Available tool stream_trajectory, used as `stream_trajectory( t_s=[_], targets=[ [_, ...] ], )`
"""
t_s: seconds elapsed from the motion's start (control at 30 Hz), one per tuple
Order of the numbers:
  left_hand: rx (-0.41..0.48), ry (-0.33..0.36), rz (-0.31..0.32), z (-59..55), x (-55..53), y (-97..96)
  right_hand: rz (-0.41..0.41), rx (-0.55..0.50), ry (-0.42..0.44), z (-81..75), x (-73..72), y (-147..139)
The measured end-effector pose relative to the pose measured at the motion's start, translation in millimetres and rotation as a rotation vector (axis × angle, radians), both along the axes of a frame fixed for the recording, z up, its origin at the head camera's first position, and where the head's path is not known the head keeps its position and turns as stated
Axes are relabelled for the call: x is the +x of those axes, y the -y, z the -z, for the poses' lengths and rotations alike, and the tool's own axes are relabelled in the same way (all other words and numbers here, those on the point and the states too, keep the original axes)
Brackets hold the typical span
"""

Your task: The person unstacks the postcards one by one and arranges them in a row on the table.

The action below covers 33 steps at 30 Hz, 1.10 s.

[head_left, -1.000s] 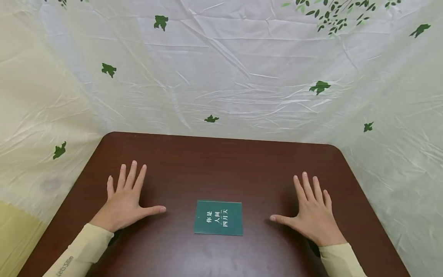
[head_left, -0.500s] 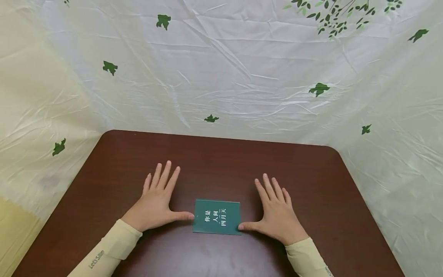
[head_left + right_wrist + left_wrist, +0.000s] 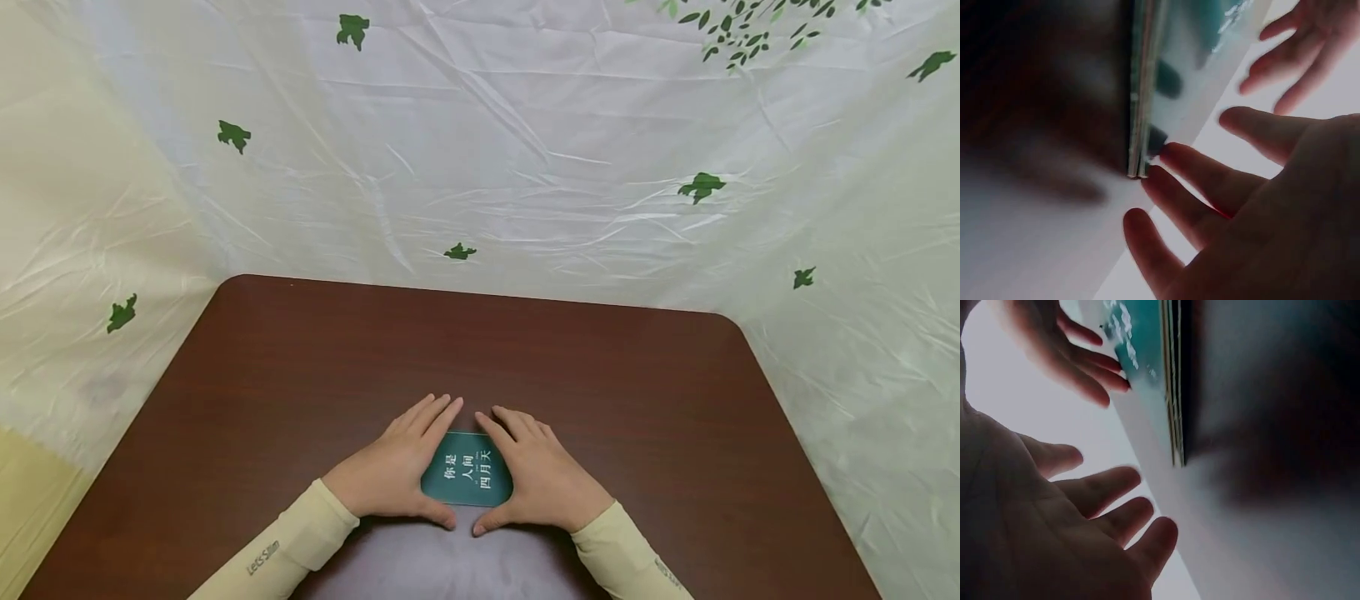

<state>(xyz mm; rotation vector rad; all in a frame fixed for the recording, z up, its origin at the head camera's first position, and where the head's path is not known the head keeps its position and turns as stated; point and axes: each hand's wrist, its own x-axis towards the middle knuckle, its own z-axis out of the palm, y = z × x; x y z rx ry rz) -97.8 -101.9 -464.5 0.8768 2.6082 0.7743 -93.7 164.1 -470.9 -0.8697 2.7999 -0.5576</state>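
A thin green book (image 3: 467, 471) with white vertical lettering on its cover lies flat on the table, its left and right sides partly covered by the hands. My left hand (image 3: 390, 471) curves around its left side with the fingers extended beyond the far edge and the thumb off the near edge. Mirroring it, my right hand (image 3: 543, 477) frames the right side, thumb likewise near the front edge. In the left wrist view the book's page edge (image 3: 1174, 387) stands apart from the left fingers. In the right wrist view the right fingertips (image 3: 1154, 178) come close to the book's corner; contact is unclear.
The dark brown wooden table (image 3: 315, 358) has rounded far corners. Behind it and at both sides hangs creased white cloth (image 3: 525, 183) printed with green birds and leaves. A yellow patch (image 3: 37, 500) of cloth shows at the lower left.
Both hands have moved inward from either side to the book. Their fingers, spread wide before, are now closer together and angled toward each other around it. The book stays in place.
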Motion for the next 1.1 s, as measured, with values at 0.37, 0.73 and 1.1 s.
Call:
stream_trajectory(
  t_s=[0.37, 0.73, 1.1],
  targets=[
    [-0.046, -0.060, 0.044, 7.5, -3.1, -4.3, -0.003, 0.075, -0.017, -13.3, 3.8, 3.8],
    [-0.037, -0.070, 0.067, 7.9, -5.5, -5.7, -0.020, 0.076, -0.011, -15.7, 6.1, 5.4],
    [-0.039, -0.079, 0.063, 6.2, -7.4, -3.8, -0.007, 0.048, 0.026, -16.6, 4.8, 2.1]
  ],
)
